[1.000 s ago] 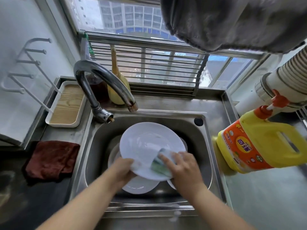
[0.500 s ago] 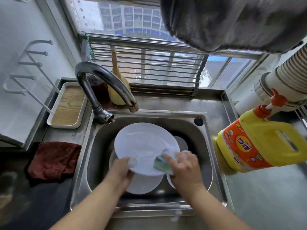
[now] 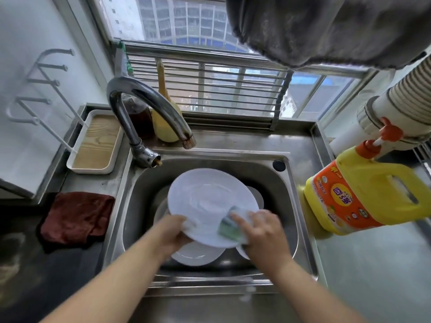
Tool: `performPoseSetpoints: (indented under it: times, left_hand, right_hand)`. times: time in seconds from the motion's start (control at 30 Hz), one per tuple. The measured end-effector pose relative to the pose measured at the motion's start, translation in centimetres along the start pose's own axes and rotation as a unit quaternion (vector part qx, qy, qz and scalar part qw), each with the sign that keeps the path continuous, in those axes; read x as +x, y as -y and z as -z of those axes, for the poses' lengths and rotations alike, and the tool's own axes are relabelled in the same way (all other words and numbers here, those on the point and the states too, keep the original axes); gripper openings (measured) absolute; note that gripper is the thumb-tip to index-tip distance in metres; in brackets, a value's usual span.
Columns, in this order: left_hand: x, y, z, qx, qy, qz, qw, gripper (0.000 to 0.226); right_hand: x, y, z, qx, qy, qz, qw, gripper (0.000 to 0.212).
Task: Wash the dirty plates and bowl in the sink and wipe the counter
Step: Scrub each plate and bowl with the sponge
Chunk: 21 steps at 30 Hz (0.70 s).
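A large white plate is held tilted over the steel sink. My left hand grips its near-left rim. My right hand presses a green sponge against the plate's near-right part. Under it lie another white plate and more white dishes, mostly hidden. A dark red cloth lies on the counter left of the sink.
The curved faucet arches over the sink's back left. A yellow detergent jug stands on the counter at right. A white tray with a wooden base sits at back left. Bottles stand behind the faucet by the window grille.
The plate has turned and shifted slightly in my left hand. My right hand with the sponge has slid along the plate's near-right edge.
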State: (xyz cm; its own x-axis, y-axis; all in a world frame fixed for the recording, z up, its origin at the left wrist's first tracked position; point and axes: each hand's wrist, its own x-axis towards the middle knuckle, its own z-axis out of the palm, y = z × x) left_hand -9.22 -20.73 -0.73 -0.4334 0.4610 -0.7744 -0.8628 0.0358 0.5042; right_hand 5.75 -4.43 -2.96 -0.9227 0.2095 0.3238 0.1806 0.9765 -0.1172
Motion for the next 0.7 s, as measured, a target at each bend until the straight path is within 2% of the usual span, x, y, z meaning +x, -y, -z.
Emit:
performPoseSetpoints:
  times: [0.07,0.13,0.23,0.33,0.4,0.47,0.57,0.63,0.7]
  left_hand:
    - [0.4,-1.1,0.7,-0.026,-0.005,-0.009,1.0,0.036]
    - [0.3,0.0,-0.8,-0.063,-0.039,-0.037,0.997,0.04]
    - [0.0,1.7,-2.1,-0.034,-0.014,-0.013,0.999,0.041]
    - [0.2,-0.4,0.3,0.039,0.028,0.014,0.999,0.042]
    - [0.0,-0.5,0.3,-0.009,0.016,-0.015,1.0,0.044]
    - [-0.1,1.0,-1.1,-0.062,0.012,-0.066,0.996,0.055]
    - [-0.9,1.1,-2.1,-0.012,0.028,-0.062,0.998,0.055]
    - [-0.5,-0.7,-0.5,0.032,0.024,-0.049,0.998,0.049]
    - [-0.3,-1.4,0.4,0.011,0.006,-0.056,0.998,0.038]
  right_hand:
    - [0.3,-1.2,0.5,-0.021,-0.026,-0.042,0.999,0.063]
    - [1.1,0.8,0.0,0.008,-0.016,-0.065,0.998,0.06]
    - [0.7,3.0,-0.7,0.026,-0.001,-0.006,1.0,0.067]
    - [0.2,-0.7,0.6,-0.018,-0.001,0.0,1.0,0.062]
    - [0.6,-0.8,0.8,-0.022,0.0,-0.046,0.999,0.058]
    - [1.4,1.7,0.1,0.006,0.026,-0.044,0.999,0.064]
    - [1.4,2.3,0.1,0.034,0.042,0.011,0.998,0.074]
    - [1.2,-0.2,1.1,0.0,0.05,0.003,0.999,0.072]
    - [1.3,-0.5,1.8,-0.022,0.05,-0.053,0.997,0.064]
